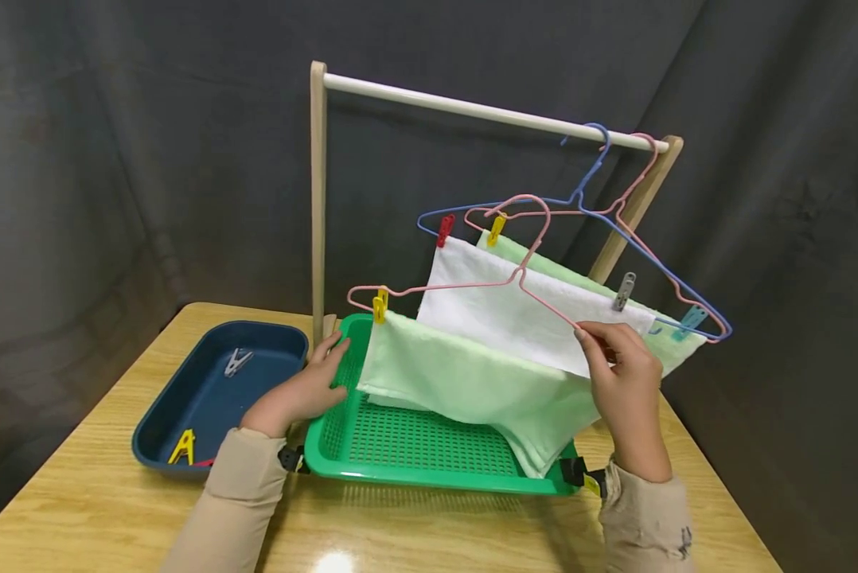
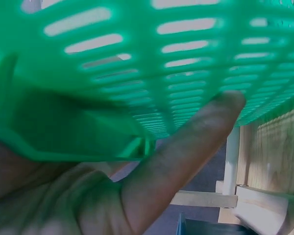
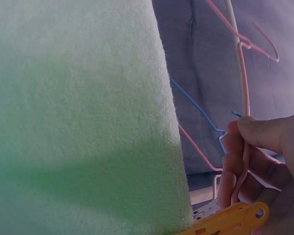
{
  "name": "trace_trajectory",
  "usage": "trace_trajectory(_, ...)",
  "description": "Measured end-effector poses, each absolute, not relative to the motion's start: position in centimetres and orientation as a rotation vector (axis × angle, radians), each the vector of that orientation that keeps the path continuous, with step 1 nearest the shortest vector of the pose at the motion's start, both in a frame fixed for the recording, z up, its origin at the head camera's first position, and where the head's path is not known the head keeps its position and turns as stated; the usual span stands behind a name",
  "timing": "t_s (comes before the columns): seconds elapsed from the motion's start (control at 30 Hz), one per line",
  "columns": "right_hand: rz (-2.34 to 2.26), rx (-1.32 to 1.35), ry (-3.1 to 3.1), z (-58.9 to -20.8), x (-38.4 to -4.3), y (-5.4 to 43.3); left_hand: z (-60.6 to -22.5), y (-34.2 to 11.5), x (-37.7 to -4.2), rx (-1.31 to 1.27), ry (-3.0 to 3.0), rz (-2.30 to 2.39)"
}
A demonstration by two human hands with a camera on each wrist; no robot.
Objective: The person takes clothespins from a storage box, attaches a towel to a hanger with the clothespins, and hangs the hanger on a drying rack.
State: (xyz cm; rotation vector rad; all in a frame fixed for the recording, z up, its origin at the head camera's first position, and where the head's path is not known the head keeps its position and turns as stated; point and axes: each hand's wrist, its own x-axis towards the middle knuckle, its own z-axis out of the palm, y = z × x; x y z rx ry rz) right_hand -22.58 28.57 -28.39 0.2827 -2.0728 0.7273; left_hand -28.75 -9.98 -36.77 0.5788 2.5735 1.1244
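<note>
My right hand [image 1: 625, 370] pinches the right arm of a pink hanger [image 1: 472, 284], raised in front of the rack. A pale green towel [image 1: 465, 370] hangs from it, its left corner held by a yellow clothespin [image 1: 380, 305]. Another yellow clothespin [image 3: 225, 220] sits at the towel's edge, below my fingers in the right wrist view. The towel's lower part dips into a green basket [image 1: 429, 475]. My left hand [image 1: 303, 390] touches the basket's left side, thumb extended. Its thumb [image 2: 186, 152] lies along the slotted plastic in the left wrist view; other fingers are partly hidden.
Behind, a white rod [image 1: 458, 103] carries a blue hanger [image 1: 501, 204] with a white towel [image 1: 493, 306] and another pink hanger [image 1: 633, 187] with a green towel. At left, a navy tray [image 1: 217, 338] holds a grey clothespin [image 1: 237, 362] and a yellow clothespin [image 1: 182, 447].
</note>
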Motion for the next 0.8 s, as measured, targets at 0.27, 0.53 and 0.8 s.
trace_trajectory(0.27,0.713,0.215,-2.083,-26.8,-23.3,28.8,-36.7,-10.0,-28.6,0.565,2.551,1.159)
trace_trajectory(0.53,0.692,0.197,-2.056,-24.8,-24.0,28.4,-36.7,-10.0,-28.7,0.571,2.562,1.150)
trace_trajectory(0.8,0.673,0.191,-2.013,-23.6,-24.8,28.0,-36.6,-9.9,-28.6,0.575,2.557,1.168)
